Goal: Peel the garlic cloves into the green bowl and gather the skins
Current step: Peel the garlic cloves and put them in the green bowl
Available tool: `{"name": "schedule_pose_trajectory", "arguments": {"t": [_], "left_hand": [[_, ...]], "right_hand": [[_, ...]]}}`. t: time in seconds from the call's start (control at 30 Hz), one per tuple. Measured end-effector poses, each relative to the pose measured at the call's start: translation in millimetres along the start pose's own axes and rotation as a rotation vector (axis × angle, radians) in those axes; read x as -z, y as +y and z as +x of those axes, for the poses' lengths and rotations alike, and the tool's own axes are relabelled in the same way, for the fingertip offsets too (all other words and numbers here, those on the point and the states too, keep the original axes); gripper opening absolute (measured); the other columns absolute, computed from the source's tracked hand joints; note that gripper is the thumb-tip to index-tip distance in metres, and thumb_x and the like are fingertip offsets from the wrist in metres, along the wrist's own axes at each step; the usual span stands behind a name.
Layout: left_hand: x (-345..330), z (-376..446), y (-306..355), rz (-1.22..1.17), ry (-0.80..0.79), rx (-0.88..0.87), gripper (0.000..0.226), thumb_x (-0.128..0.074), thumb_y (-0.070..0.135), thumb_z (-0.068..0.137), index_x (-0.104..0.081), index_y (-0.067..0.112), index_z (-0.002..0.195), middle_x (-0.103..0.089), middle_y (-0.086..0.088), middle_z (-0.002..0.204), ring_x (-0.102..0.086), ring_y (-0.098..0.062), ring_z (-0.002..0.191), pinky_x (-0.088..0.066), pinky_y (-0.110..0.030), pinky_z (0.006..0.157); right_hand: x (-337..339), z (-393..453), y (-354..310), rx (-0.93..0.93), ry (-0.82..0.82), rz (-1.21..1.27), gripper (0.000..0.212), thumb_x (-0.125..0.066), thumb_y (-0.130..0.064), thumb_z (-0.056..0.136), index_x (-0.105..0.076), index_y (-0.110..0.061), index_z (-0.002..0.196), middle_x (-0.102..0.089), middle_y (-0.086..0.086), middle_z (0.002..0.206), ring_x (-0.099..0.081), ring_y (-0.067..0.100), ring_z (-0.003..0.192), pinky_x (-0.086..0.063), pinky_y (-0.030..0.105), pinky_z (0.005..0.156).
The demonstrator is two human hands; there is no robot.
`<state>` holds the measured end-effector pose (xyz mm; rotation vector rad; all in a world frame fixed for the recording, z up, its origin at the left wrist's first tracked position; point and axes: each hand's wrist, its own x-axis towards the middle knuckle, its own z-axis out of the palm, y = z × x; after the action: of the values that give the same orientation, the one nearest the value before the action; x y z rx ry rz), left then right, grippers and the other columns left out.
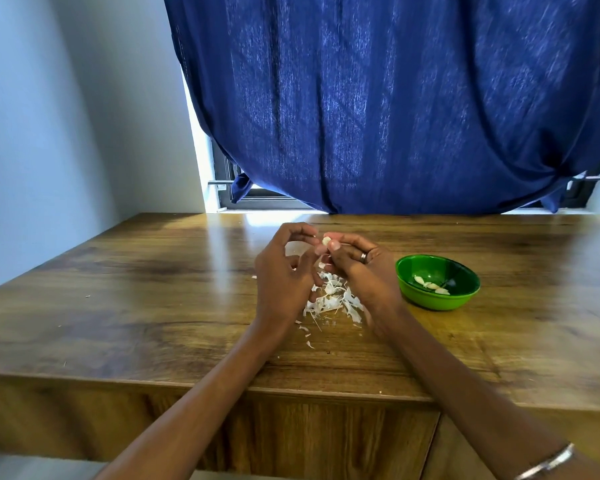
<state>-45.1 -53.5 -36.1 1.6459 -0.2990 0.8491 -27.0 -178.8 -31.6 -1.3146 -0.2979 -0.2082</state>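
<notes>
1. A garlic clove is held above the table, pinched at the tips of the right hand's thumb and fingers.
2. The left hand is just beside it, fingers curled, thumb and forefinger tips meeting at the clove's left side; whether they grip skin I cannot tell.
3. A heap of skins lies on the table below and between both hands, with stray flakes nearer the table's front edge.
4. The green bowl stands to the right of the right hand, holding a few peeled cloves.
5. Behind the table hangs a blue curtain.
</notes>
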Motion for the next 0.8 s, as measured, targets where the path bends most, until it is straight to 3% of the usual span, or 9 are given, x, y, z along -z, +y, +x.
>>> {"name": "schedule_pose_trajectory", "arguments": {"t": [0.2, 0.37, 0.57, 0.8], "left_hand": [[3.3, 2.0, 2.0, -0.084, -0.012, 0.096, 0.016, -0.082, 0.008, 0.086, -0.072, 0.013, 0.097, -0.075, 0.001, 0.093, -0.064, -0.020, 0.045, -0.047, -0.027, 0.038], [5.2, 5.1, -0.1, -0.153, -0.032, 0.151, 0.008, -0.078, 0.003, 0.087, -0.075, 0.008, 0.093, -0.076, -0.003, 0.085, -0.060, -0.021, 0.044, -0.046, -0.026, 0.038], [4.7, 6.7, -3.9, -0.171, -0.060, 0.161, 0.010, -0.078, 0.006, 0.088, -0.077, 0.015, 0.088, -0.075, -0.003, 0.078, -0.055, -0.018, 0.043, -0.043, -0.024, 0.038], [8.2, 6.0, -5.3, -0.242, -0.125, 0.232, 0.008, -0.081, 0.010, 0.082, -0.079, 0.012, 0.089, -0.077, -0.008, 0.083, -0.055, -0.020, 0.046, -0.044, -0.025, 0.041]], "right_hand": [[0.8, 1.9, 0.1, -0.124, -0.078, 0.038, 0.011, -0.069, -0.010, 0.092, -0.073, -0.014, 0.101, -0.077, 0.007, 0.102, -0.071, 0.016, 0.092, -0.058, 0.036, 0.084], [2.0, 1.9, -2.6, -0.105, -0.109, 0.036, 0.016, -0.070, -0.006, 0.091, -0.073, -0.015, 0.104, -0.077, -0.001, 0.095, -0.066, 0.005, 0.081, -0.054, 0.022, 0.068], [3.4, 1.7, -3.9, -0.030, -0.109, -0.034, 0.017, -0.071, -0.011, 0.091, -0.072, -0.018, 0.106, -0.077, -0.004, 0.096, -0.066, 0.001, 0.081, -0.051, 0.022, 0.063], [3.3, 1.2, -4.3, -0.080, -0.194, -0.015, 0.020, -0.066, -0.014, 0.093, -0.069, -0.021, 0.112, -0.075, -0.008, 0.096, -0.064, 0.001, 0.078, -0.050, 0.023, 0.063]]}}
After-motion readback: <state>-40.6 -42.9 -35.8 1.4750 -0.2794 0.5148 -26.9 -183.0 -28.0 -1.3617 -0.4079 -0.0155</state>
